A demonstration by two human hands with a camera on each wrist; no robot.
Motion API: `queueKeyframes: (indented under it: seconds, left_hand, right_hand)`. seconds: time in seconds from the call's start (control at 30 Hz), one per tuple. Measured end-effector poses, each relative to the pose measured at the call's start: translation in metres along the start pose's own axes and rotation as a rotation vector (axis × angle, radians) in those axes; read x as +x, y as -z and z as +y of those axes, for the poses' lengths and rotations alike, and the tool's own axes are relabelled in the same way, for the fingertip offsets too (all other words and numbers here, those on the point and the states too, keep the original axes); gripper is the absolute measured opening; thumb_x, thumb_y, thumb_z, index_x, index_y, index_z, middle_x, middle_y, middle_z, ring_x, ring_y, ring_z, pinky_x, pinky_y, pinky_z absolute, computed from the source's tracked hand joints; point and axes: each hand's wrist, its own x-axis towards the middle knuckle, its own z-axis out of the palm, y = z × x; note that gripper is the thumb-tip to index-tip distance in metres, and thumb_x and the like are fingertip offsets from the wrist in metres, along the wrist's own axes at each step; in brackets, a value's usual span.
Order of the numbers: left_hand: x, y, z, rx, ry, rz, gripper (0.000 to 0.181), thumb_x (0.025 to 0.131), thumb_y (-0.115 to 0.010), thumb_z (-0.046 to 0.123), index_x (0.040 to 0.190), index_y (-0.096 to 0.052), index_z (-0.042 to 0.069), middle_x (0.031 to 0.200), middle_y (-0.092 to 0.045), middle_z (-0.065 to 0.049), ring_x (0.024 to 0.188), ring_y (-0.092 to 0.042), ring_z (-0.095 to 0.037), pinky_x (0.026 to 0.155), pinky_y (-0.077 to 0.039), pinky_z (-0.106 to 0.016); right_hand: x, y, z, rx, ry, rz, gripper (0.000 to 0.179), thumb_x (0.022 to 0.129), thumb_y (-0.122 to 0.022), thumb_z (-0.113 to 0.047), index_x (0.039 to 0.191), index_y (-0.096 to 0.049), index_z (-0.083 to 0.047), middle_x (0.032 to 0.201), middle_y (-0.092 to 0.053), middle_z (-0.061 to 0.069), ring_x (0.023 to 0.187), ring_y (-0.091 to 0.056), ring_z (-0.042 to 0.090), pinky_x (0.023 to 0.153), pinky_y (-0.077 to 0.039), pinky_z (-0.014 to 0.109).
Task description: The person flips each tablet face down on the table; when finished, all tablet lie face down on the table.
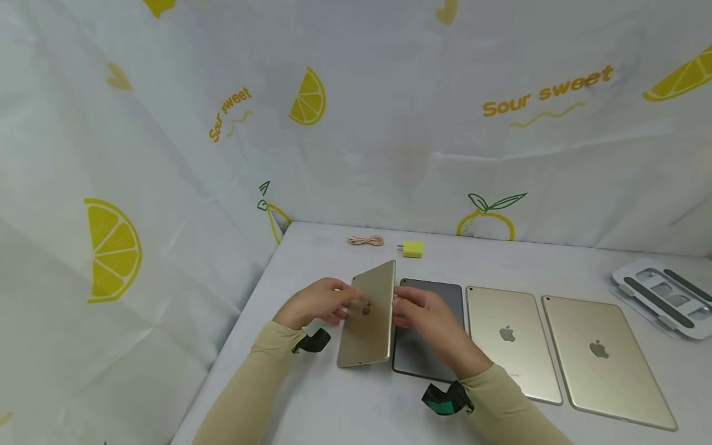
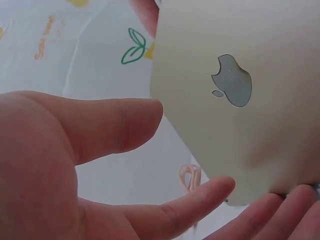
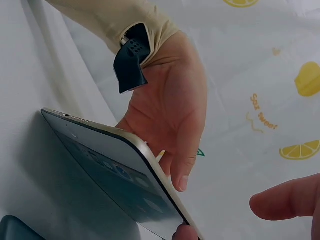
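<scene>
A gold tablet (image 1: 369, 318) stands tilted between both hands, its logo side toward the left. Its screen side shows in the right wrist view. My left hand (image 1: 319, 303) is at its left edge. In the left wrist view the thumb (image 2: 120, 122) is stretched out, and straight fingers (image 2: 267, 210) touch the edge. My right hand (image 1: 425, 318) holds the opposite edge with its fingers; the right wrist view shows one fingertip (image 3: 185, 232) there and the thumb (image 3: 287, 200) raised apart. Part of the right hand's grip is hidden.
A dark tablet (image 1: 428, 352) lies partly under my right arm. Two gold tablets, one nearer (image 1: 512, 352) and one farther right (image 1: 606, 364), lie logo-up. Behind are a coiled cable (image 1: 366, 240) and a yellow charger (image 1: 413, 249). A white stand (image 1: 662, 296) lies far right.
</scene>
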Motion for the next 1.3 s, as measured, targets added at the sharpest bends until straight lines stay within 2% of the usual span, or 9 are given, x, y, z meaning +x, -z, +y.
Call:
queueKeyframes:
  seconds: [0.4, 0.67, 0.9, 1.0, 1.3]
  left_hand:
    - [0.000, 0.003, -0.001, 0.039, 0.014, 0.063, 0.046, 0.101, -0.070, 0.042, 0.125, -0.073, 0.002, 0.118, -0.076, -0.012, 0.098, -0.076, -0.027, 0.083, -0.066, -0.042]
    - [-0.002, 0.004, -0.001, 0.070, 0.015, 0.099, 0.042, 0.101, -0.072, 0.041, 0.120, -0.074, 0.004, 0.114, -0.076, -0.013, 0.096, -0.075, -0.027, 0.081, -0.066, -0.041]
    - [-0.002, 0.005, 0.000, 0.086, 0.029, 0.121, 0.041, 0.102, -0.072, 0.041, 0.121, -0.074, 0.004, 0.119, -0.073, -0.013, 0.098, -0.074, -0.028, 0.080, -0.066, -0.041]
    - [-0.003, 0.005, 0.000, 0.087, 0.037, 0.127, 0.042, 0.102, -0.072, 0.041, 0.121, -0.073, 0.004, 0.120, -0.072, -0.013, 0.099, -0.073, -0.029, 0.081, -0.065, -0.041]
    - [-0.003, 0.005, 0.001, 0.113, 0.036, 0.139, 0.046, 0.101, -0.072, 0.043, 0.122, -0.072, 0.002, 0.113, -0.072, -0.015, 0.094, -0.071, -0.028, 0.083, -0.065, -0.043]
  right_hand:
    - [0.005, -0.004, 0.008, 0.003, -0.048, 0.011, 0.052, 0.108, -0.056, -0.013, 0.153, -0.050, 0.013, 0.148, -0.062, 0.031, 0.127, -0.069, 0.035, 0.106, -0.061, 0.043]
    - [0.007, -0.007, 0.013, 0.001, -0.108, 0.040, 0.053, 0.108, -0.058, -0.015, 0.152, -0.050, 0.013, 0.148, -0.061, 0.030, 0.127, -0.067, 0.035, 0.103, -0.062, 0.040]
    - [0.007, -0.009, 0.018, -0.022, -0.107, 0.009, 0.059, 0.109, -0.058, -0.019, 0.155, -0.044, 0.015, 0.157, -0.052, 0.035, 0.141, -0.060, 0.046, 0.108, -0.060, 0.045]
    - [0.007, -0.010, 0.020, -0.031, -0.099, 0.000, 0.060, 0.109, -0.059, -0.020, 0.156, -0.044, 0.014, 0.160, -0.049, 0.035, 0.143, -0.058, 0.047, 0.110, -0.058, 0.047]
    - [0.003, -0.012, 0.022, -0.089, -0.103, 0.003, 0.056, 0.107, -0.062, -0.026, 0.153, -0.054, 0.004, 0.155, -0.059, 0.026, 0.130, -0.069, 0.040, 0.118, -0.051, 0.057]
